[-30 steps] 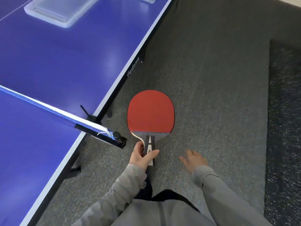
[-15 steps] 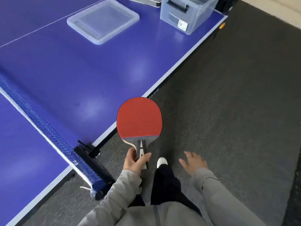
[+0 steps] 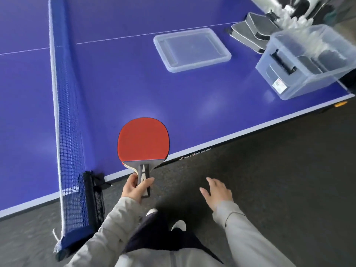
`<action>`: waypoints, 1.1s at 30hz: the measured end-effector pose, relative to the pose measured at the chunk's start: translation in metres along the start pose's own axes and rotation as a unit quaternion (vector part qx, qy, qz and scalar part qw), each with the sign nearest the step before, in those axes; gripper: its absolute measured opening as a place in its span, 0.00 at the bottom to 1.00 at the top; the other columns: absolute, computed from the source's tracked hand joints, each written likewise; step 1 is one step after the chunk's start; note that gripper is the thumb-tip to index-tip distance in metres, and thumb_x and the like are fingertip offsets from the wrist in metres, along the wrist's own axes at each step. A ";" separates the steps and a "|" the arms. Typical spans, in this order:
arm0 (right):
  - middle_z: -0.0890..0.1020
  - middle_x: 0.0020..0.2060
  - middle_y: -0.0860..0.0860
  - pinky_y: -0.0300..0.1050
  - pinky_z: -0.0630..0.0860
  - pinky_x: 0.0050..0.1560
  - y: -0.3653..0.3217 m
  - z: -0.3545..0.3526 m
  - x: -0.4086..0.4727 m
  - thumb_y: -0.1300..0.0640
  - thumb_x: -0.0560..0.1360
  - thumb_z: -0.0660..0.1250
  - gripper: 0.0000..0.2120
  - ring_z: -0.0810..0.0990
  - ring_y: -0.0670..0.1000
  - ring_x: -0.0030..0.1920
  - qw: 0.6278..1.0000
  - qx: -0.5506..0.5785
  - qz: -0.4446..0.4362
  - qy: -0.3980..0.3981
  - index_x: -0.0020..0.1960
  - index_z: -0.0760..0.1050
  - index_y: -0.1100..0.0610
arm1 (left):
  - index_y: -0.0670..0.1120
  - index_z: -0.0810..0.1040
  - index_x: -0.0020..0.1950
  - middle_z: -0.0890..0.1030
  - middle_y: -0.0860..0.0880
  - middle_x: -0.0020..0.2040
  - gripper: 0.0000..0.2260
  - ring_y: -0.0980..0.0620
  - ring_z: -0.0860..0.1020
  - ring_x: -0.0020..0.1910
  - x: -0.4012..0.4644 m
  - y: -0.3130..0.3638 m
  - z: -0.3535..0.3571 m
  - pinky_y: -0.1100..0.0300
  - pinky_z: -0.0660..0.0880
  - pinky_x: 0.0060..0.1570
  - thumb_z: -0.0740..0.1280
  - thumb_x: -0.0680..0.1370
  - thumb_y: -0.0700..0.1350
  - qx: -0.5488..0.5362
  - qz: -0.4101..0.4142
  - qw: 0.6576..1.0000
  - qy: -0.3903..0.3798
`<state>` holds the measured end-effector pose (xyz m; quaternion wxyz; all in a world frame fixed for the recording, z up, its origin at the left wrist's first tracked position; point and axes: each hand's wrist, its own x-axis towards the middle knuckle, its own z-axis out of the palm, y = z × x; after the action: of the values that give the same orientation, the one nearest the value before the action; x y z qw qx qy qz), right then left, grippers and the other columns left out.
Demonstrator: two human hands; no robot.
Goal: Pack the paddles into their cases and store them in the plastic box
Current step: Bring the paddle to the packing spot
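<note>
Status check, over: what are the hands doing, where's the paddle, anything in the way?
Left hand grips red paddle by handle; right hand open, holding nothing. Paddle uncased, at table edge. Plastic box, lid, grey cases at far corner. Path clear.

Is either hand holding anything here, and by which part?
The left hand grips the red paddle by its handle, blade pointing up and away. The right hand is open and holds nothing.

A table tennis room, it seemed, indoors, a large blue table tennis table (image 3: 173,89) with white lines filled most of the view, a dark net (image 3: 67,116) was clamped across it, grey carpet floor (image 3: 279,180) lay beside, a paddle (image 3: 143,140) was in hand.
</note>
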<state>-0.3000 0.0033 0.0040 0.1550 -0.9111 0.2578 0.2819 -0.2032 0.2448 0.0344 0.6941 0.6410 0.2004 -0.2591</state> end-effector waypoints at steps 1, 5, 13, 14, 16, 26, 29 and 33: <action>0.60 0.74 0.51 0.51 0.62 0.69 -0.005 -0.007 0.010 0.42 0.80 0.52 0.27 0.59 0.52 0.74 1.000 -0.008 -0.015 0.007 0.76 0.53 0.51 | 0.45 0.74 0.42 0.77 0.54 0.27 0.16 0.53 0.75 0.30 0.007 0.004 -0.002 0.61 0.71 0.31 0.74 0.59 0.46 -0.007 -0.005 1.000 0.010; 0.56 0.76 0.51 0.52 0.60 0.70 -0.028 -0.036 0.048 0.42 0.80 0.53 0.29 0.55 0.52 0.76 0.997 -0.025 -0.060 0.031 0.77 0.51 0.51 | 0.44 0.73 0.44 0.78 0.52 0.27 0.24 0.51 0.75 0.28 0.039 0.021 -0.011 0.57 0.72 0.34 0.76 0.54 0.51 -0.031 -0.018 0.998 0.043; 0.53 0.77 0.52 0.50 0.61 0.71 -0.085 -0.084 0.118 0.43 0.79 0.57 0.31 0.53 0.53 0.76 0.993 -0.044 -0.093 0.051 0.77 0.50 0.51 | 0.45 0.73 0.43 0.75 0.47 0.34 0.08 0.56 0.77 0.27 0.122 0.056 -0.030 0.64 0.74 0.28 0.72 0.71 0.39 -0.064 0.004 0.992 0.110; 0.53 0.77 0.52 0.50 0.61 0.71 -0.093 -0.088 0.126 0.43 0.79 0.57 0.31 0.53 0.53 0.76 0.993 -0.044 -0.095 0.049 0.77 0.50 0.51 | 0.46 0.73 0.42 0.74 0.47 0.35 0.07 0.55 0.77 0.29 0.131 0.060 -0.033 0.63 0.74 0.30 0.71 0.72 0.39 -0.062 0.001 0.991 0.116; 0.52 0.77 0.51 0.50 0.61 0.71 -0.110 -0.096 0.141 0.43 0.79 0.57 0.31 0.51 0.53 0.76 0.992 -0.045 -0.107 0.056 0.77 0.50 0.51 | 0.46 0.72 0.41 0.73 0.47 0.35 0.08 0.52 0.74 0.31 0.147 0.068 -0.039 0.61 0.72 0.32 0.71 0.73 0.38 -0.065 -0.005 0.990 0.125; 0.48 0.77 0.51 0.50 0.60 0.72 -0.174 -0.111 0.188 0.44 0.78 0.60 0.33 0.47 0.53 0.77 0.982 -0.069 -0.170 0.043 0.77 0.48 0.51 | 0.45 0.74 0.52 0.75 0.50 0.40 0.12 0.52 0.72 0.36 0.170 0.077 -0.060 0.58 0.66 0.33 0.72 0.73 0.48 0.012 -0.048 0.986 0.159; 0.48 0.77 0.52 0.51 0.59 0.72 -0.183 -0.110 0.197 0.43 0.78 0.60 0.34 0.47 0.54 0.77 0.976 -0.103 -0.185 0.041 0.77 0.48 0.51 | 0.44 0.74 0.51 0.70 0.50 0.37 0.11 0.53 0.67 0.32 0.172 0.079 -0.059 0.60 0.65 0.31 0.72 0.72 0.45 0.017 -0.047 0.982 0.182; 0.47 0.77 0.52 0.52 0.58 0.72 -0.185 -0.107 0.204 0.42 0.78 0.60 0.34 0.46 0.56 0.77 0.972 -0.139 -0.187 0.037 0.77 0.48 0.51 | 0.40 0.76 0.50 0.70 0.50 0.34 0.11 0.52 0.68 0.32 0.170 0.081 -0.059 0.67 0.68 0.32 0.74 0.71 0.41 0.044 -0.035 0.979 0.198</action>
<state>-0.0058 0.0312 -0.0070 0.0676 -0.9654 0.0471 0.2473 -0.0161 0.2892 -0.0117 0.6024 0.7019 0.3447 -0.1601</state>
